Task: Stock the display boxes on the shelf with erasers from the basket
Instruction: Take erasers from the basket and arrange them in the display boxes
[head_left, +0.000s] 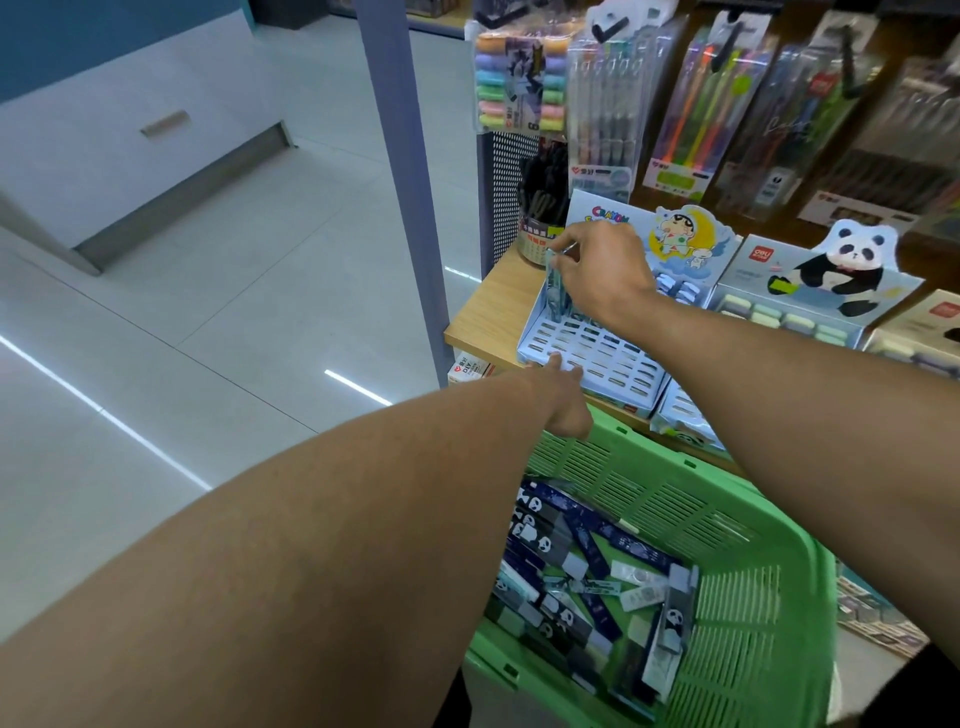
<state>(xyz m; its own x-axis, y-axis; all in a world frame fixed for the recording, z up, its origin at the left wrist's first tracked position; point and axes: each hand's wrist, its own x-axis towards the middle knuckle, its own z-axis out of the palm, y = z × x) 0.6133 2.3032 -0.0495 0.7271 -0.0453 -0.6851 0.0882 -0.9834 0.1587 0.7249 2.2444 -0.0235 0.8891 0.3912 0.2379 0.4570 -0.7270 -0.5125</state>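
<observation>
A green plastic basket (737, 561) sits low in front of me, with several wrapped erasers (582, 577) in dark panda sleeves lying in it. On the wooden shelf (493, 306) stands a light blue slotted display box (597, 358) with a cartoon header. My right hand (597, 270) reaches over the box's back left corner and pinches a pale blue eraser (555, 286) standing upright in a slot. My left hand (563, 395) rests at the box's front edge, fingers extended toward it, just above the basket's far rim.
A second display box (810, 312) with a panda header and pastel erasers stands to the right. A cup of black pens (540, 218) sits at the shelf's back left. Hanging pen packs (602, 104) fill the wall above. A grey post (405, 171) and tiled floor lie left.
</observation>
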